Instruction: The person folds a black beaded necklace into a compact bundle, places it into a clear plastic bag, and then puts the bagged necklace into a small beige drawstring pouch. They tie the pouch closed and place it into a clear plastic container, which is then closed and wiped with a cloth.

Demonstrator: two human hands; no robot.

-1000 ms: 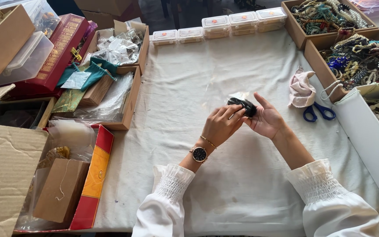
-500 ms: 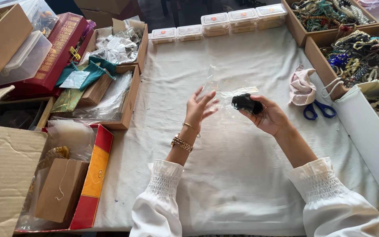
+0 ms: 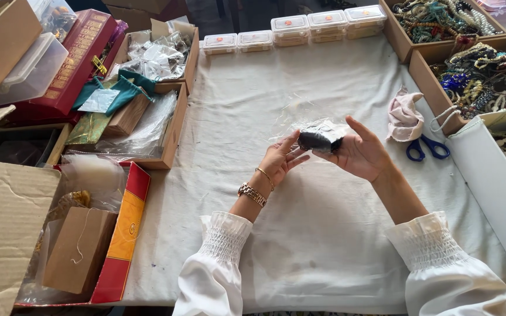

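Observation:
A small dark object wrapped in a clear plastic bag is held above the white tablecloth. My right hand cups it from the right, thumb raised. My left hand touches the bag's left end with its fingertips. A bracelet and a watch sit on my left wrist. Both arms are in white gathered sleeves.
Blue-handled scissors and a pinkish cloth pouch lie right of my hands. Cardboard trays of beaded jewellery line the right side. Small lidded plastic boxes stand along the far edge. Wooden trays of plastic bags and boxes fill the left.
My left hand had lifted away with fingers spread half a second ago; it has come back to the bagged object held in my right hand.

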